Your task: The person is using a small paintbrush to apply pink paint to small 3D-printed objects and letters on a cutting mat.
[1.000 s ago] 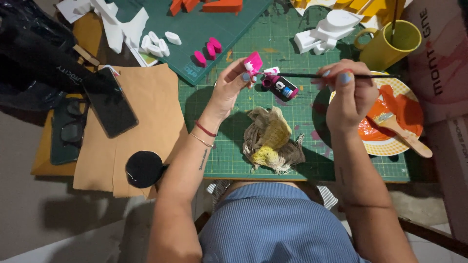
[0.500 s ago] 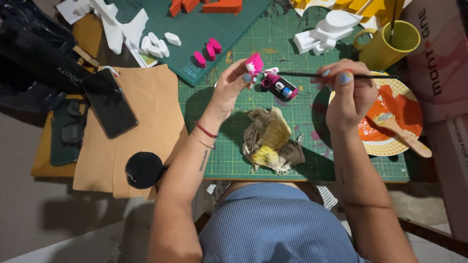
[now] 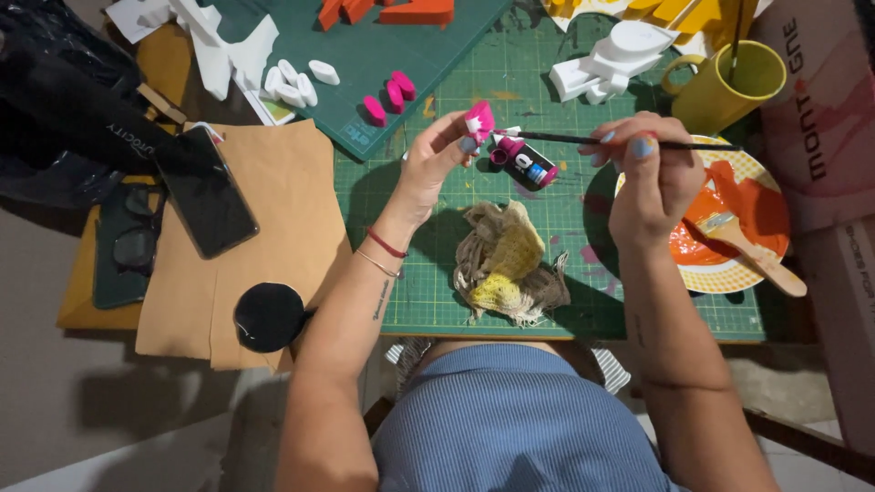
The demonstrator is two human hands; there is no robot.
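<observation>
My left hand (image 3: 436, 162) pinches a small foam piece (image 3: 478, 120), partly painted pink, above the green cutting mat (image 3: 437, 273). My right hand (image 3: 643, 173) grips a thin black paintbrush (image 3: 583, 139) held level, its tip touching the pink piece. Just below the brush tip a small paint bottle (image 3: 527, 164) with a pink cap lies on its side on the mat. A stained rag (image 3: 506, 264) sits bunched in front of me, between my two forearms.
An orange-smeared plate (image 3: 720, 273) with a broad wooden-handled brush (image 3: 756, 255) lies at right, a yellow mug (image 3: 729, 87) behind it. White foam shapes (image 3: 606, 59), pink pieces (image 3: 392, 96) and white ovals (image 3: 296, 82) lie farther back. A phone (image 3: 205, 191), brown paper (image 3: 273, 219) and black lid (image 3: 267, 316) sit left.
</observation>
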